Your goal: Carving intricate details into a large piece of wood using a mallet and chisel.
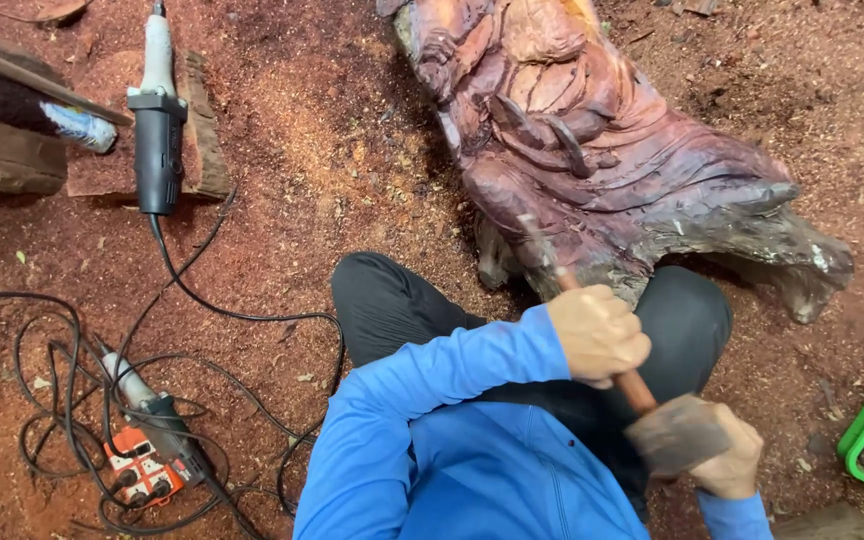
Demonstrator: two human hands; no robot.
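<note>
Carved reddish log point(602, 150) lies on the sawdust floor point(332, 150) at 12 to 2 o'clock; a grinder point(158, 130) rests at 10 o'clock. The left hand point(597, 333) is closed around a chisel point(592, 320) set against the log's lower edge. The right hand point(732, 460), at 5 o'clock, grips a blurred mallet point(677, 432); clean cuts likely need a steady chisel angle and square blows.

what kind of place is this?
Probably a woodcarving workshop with a ground-level work area. Sawdust covers the floor, a large carved log lies there, and the left hand holds a chisel against it. A corded die grinder lies nearby.
</note>
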